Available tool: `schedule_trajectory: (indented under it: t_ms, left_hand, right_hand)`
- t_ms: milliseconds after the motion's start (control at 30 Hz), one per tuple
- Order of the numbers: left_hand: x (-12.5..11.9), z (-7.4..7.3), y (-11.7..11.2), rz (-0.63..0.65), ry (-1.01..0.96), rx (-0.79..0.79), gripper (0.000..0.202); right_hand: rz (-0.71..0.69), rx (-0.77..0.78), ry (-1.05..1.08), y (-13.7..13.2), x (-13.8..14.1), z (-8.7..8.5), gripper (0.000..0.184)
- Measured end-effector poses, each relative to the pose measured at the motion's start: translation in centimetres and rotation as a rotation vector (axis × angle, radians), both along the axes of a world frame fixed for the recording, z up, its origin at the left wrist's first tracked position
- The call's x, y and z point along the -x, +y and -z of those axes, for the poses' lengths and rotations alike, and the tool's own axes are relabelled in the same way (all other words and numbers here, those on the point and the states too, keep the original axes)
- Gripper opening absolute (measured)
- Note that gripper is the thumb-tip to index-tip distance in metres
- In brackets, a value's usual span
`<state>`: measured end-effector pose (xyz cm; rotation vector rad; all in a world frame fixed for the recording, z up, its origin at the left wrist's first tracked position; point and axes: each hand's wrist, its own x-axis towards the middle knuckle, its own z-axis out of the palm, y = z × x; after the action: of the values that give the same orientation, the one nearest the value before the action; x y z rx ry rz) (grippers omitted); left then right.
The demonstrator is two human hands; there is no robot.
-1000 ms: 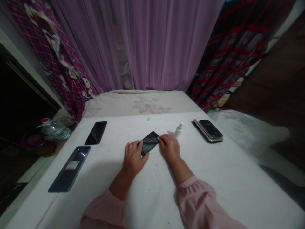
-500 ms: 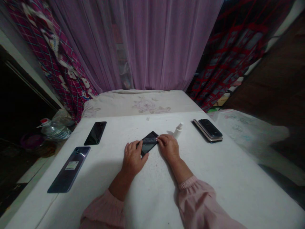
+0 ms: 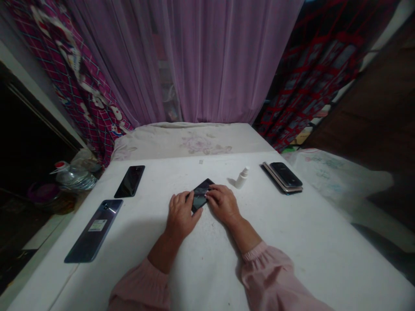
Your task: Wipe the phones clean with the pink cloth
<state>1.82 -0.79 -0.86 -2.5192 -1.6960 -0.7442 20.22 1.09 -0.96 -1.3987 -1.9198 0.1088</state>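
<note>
A dark smartphone point(image 3: 200, 198) lies at a slant on the white-covered table, its glossy face up. My left hand point(image 3: 182, 215) grips its left end, thumb along the near edge and fingers on the far side. Over the right part of the phone is my right hand point(image 3: 224, 203), with its fingertips pinched together on the glass. A tiny pale bit shows at those fingertips, too small to name. Just beyond my right hand stands a small white spray bottle point(image 3: 241, 179), upright.
To the left lie a black phone point(image 3: 130, 181) and a bluish phone point(image 3: 94, 231) with a white label. Several stacked phones point(image 3: 285, 176) sit at the right. Purple curtains point(image 3: 223, 65) hang behind the table; a water jug point(image 3: 74, 176) stands beyond its left edge.
My right hand has slid left across the phone's face, from its right edge toward its middle. The spray bottle now shows more fully. My left hand and the phone have stayed in place.
</note>
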Motion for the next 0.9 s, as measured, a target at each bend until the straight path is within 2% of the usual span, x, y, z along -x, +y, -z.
schedule_trajectory:
  t_ms: [233, 367, 500, 667, 733, 900]
  left_hand:
    - [0.1, 0.1, 0.0, 0.007, -0.002, 0.000, 0.050]
    - [0.1, 0.1, 0.0, 0.004, 0.004, 0.000, 0.051]
    - [0.1, 0.2, 0.1, 0.009, 0.006, -0.003, 0.050]
    - [0.1, 0.2, 0.2, 0.008, -0.001, -0.016, 0.051]
    - [0.1, 0.3, 0.1, 0.011, 0.000, -0.027, 0.051]
    - [0.1, 0.4, 0.0, 0.013, 0.000, -0.030, 0.051]
  right_hand:
    - [0.202, 0.045, 0.023, 1.1, -1.3, 0.4, 0.012]
    - [0.234, 0.059, 0.017, 1.3, -1.8, 0.5, 0.013]
    - [0.161, 0.008, 0.042, 0.8, -1.3, 0.3, 0.014]
    - [-0.020, -0.026, 0.010, 0.1, -0.1, 0.0, 0.013]
    - [-0.033, -0.022, 0.008, 0.1, 0.1, -0.1, 0.012]
    - [0.173, -0.003, 0.030, 0.7, -0.7, 0.2, 0.012]
